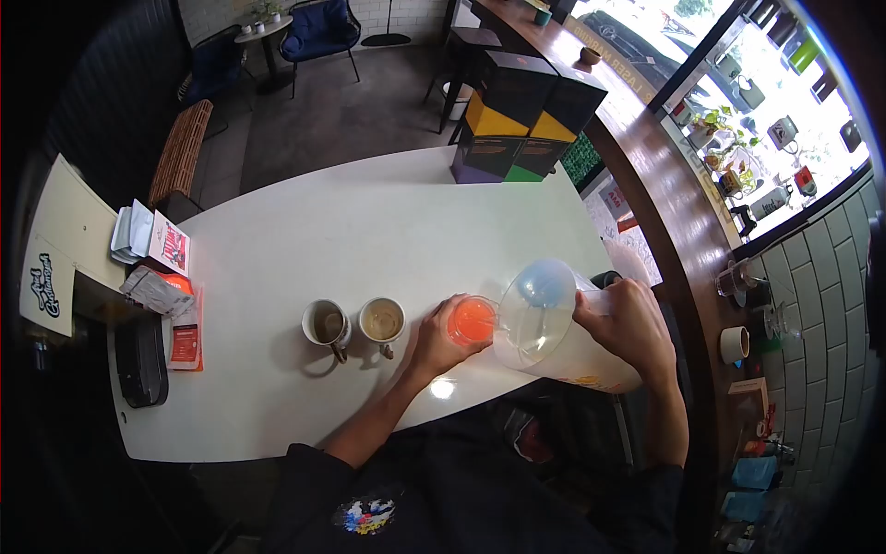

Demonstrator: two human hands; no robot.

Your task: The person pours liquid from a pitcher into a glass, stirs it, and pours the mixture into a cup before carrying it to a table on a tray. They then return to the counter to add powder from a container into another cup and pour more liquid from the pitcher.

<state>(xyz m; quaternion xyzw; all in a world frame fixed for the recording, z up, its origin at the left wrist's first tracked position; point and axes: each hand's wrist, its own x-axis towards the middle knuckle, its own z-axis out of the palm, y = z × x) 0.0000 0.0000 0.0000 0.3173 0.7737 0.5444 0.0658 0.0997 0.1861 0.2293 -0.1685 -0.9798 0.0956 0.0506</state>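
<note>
My left hand (436, 340) is wrapped around a clear glass holding a red-orange drink (472, 320), at the middle front of the white table. My right hand (629, 323) grips the handle of a large translucent plastic pitcher (591, 358). The pitcher lies tilted over to the left, its mouth facing the glass and its lip close to the glass rim. Whether liquid runs between them is hard to make out. Left of my left hand stand two mugs, one nearer mug (382, 319) and one farther mug (327, 323), each showing a brownish inside.
Stacked dark boxes (521, 111) with coloured patches stand at the table's far right corner. Along the left edge are a card holder with leaflets (152, 242), a red card (186, 334) and a black case (141, 360). A wooden counter (637, 120) curves along the right.
</note>
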